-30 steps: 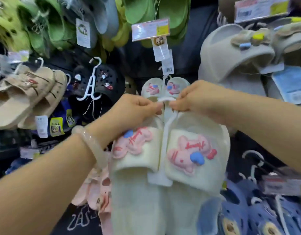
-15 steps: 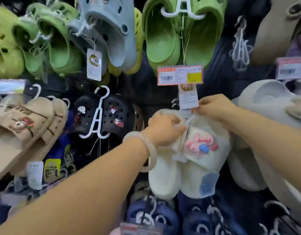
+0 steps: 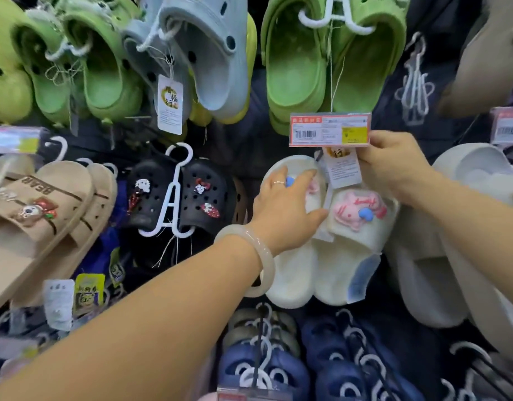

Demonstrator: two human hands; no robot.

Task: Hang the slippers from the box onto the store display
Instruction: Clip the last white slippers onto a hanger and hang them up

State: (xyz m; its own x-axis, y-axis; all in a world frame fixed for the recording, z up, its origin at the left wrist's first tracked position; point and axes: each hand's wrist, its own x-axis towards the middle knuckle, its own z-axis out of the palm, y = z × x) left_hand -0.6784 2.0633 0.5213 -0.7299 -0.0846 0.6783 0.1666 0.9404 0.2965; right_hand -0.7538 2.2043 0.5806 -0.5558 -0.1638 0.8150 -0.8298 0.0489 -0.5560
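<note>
Across the whole frame I see the dark store display wall [image 3: 249, 146] crowded with hanging footwear. At the top hang the lime-green foam clogs [image 3: 295, 68], with a pale blue-grey clog [image 3: 214, 53] to their left. At the left edge sit the tan strap slides with a bear charm [image 3: 41, 215], and just right of them the black perforated clogs on a white hanger [image 3: 188, 195]. At the right edge hang large grey-beige slides [image 3: 423, 270]; navy slippers [image 3: 264, 371] fill the bottom.

In the centre right of the frame hangs the pair of cream fluffy slippers with pink bunny patches [image 3: 345, 256], toes down. My left hand [image 3: 284, 209] lies flat on the left slipper's strap, fingers straight and spread, the grip released, merely pressing. A pale translucent bangle [image 3: 264, 259] circles that wrist. My right hand [image 3: 391, 166] is just above the right slipper, its grip pinching the edge of the red-and-yellow price tag [image 3: 329, 129]. A white paper swing tag [image 3: 343, 169] dangles beneath, between the two hands.
</note>
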